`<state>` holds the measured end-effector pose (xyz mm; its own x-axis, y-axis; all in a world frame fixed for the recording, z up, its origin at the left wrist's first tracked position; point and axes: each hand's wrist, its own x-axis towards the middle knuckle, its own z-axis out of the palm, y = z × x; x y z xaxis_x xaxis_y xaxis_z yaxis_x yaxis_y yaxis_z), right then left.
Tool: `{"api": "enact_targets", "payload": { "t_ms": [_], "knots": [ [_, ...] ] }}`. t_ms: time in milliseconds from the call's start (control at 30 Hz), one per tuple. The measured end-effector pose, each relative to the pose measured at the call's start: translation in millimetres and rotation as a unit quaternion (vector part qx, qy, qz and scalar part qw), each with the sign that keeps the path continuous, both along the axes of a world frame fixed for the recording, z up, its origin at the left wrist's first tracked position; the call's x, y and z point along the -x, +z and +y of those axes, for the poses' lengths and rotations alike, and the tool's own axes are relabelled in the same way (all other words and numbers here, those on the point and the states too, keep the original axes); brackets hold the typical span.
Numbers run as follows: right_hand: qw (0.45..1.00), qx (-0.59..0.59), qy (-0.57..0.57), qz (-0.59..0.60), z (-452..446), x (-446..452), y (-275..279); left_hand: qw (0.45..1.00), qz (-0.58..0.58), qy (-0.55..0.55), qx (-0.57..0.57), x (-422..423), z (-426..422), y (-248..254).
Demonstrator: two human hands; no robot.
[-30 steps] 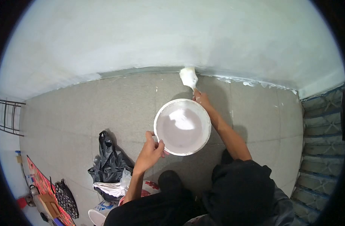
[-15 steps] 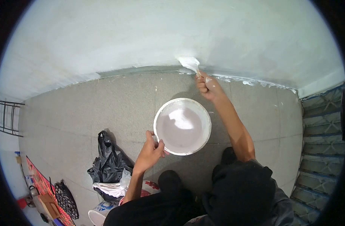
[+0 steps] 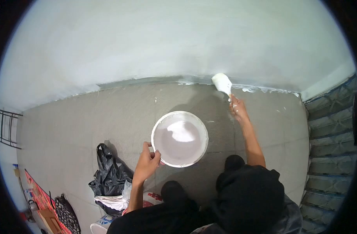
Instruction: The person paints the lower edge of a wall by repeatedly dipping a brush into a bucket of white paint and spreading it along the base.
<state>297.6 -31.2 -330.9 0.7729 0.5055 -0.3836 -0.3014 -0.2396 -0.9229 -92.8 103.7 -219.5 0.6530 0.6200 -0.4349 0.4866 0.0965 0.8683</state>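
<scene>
My right hand (image 3: pixel 238 108) is closed around the handle of a paintbrush (image 3: pixel 222 82). White paint coats its broad bristles, which are at the foot of the pale wall (image 3: pixel 166 43), close to the floor line; whether they touch the wall I cannot tell. White smudges mark the fingers of that hand. My left hand (image 3: pixel 147 163) grips the left rim of a round white bucket (image 3: pixel 202 155), thumb and fingers pinched over the edge. Inside the bucket is pale paint with a bright reflection or patch in its middle.
A black plastic bag (image 3: pixel 108 171) lies on the grey floor (image 3: pixel 69 132) at left, near a white tub (image 3: pixel 101 225). A metal folding gate (image 3: pixel 330 156) lines the right side. Far left are a black rack (image 3: pixel 7 128) and a red patterned mat (image 3: pixel 38 191).
My right hand has moved the paintbrush right and slightly down along the wall's base. In view, the bucket and my left hand sit a little lower and further left.
</scene>
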Motion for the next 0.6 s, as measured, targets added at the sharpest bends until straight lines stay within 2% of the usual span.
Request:
{"api": "enact_targets", "payload": {
  "t_ms": [67,167,267,367,433,500,600],
  "knots": [
    [0.999,0.019,-0.035,-0.012,5,12,-1,1.000,-0.001,0.003,-0.016,-2,1,3],
    [0.974,0.140,-0.050,-0.173,18,15,-43,1.000,-0.007,0.016,-0.025,5,-1,0],
    [0.989,0.047,-0.079,-0.115,54,31,-43,0.999,0.010,0.034,-0.029,18,3,-4],
    [0.997,0.016,-0.041,-0.065,86,44,-42,0.997,0.035,0.052,-0.055,30,4,-1],
    [0.991,0.042,-0.001,-0.129,108,47,-50,0.995,0.048,0.066,-0.053,42,5,1],
    [0.991,0.032,0.021,-0.126,121,53,-50,0.993,0.042,0.087,-0.065,55,6,-6],
    [0.999,-0.036,0.014,-0.028,114,72,8,0.990,0.045,0.109,-0.072,64,6,-4]
  ]
}}
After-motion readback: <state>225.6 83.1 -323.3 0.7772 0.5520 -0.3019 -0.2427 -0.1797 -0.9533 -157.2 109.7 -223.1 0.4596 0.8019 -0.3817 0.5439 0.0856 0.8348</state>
